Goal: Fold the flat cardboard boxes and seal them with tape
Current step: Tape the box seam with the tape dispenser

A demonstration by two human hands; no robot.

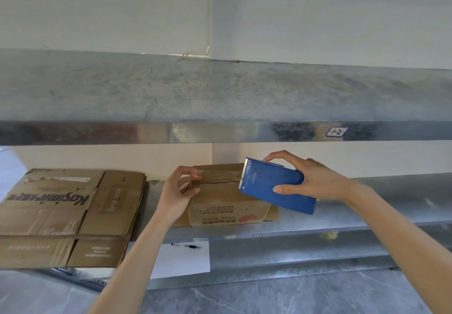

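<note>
Two bare forearms come in from the bottom edge, nearest the lens. Far left, a stack of flat brown cardboard boxes (pixel 68 216) lies on the steel shelf (pixel 403 191), front edge overhanging.

Next, the left hand (pixel 176 191): fingers curled, thumb & forefinger pinching at the top-left corner of the small folded brown cardboard box (pixel 225 201). The box sits mid-shelf, top flaps closed, centre seam showing. Can't tell if a tape end is in the pinch.

Below, on a lower level, a white paper sheet (pixel 181 262) w/ a black pen (pixel 192 246).

At the box's right end, the blue tape dispenser (pixel 274 186) hangs tilted, toothed metal edge toward the seam. The right hand (pixel 315 181) grips it, thumb on the near side, fingers over the top.

Handling: box prob. light & empty, worn corrugated board. Walls fairly stiff but flaps springy, so hold at a corner/edge & press flaps down near the seam, not mid-panel. Dispenser rigid & smooth; keep skin off the teeth.
</note>
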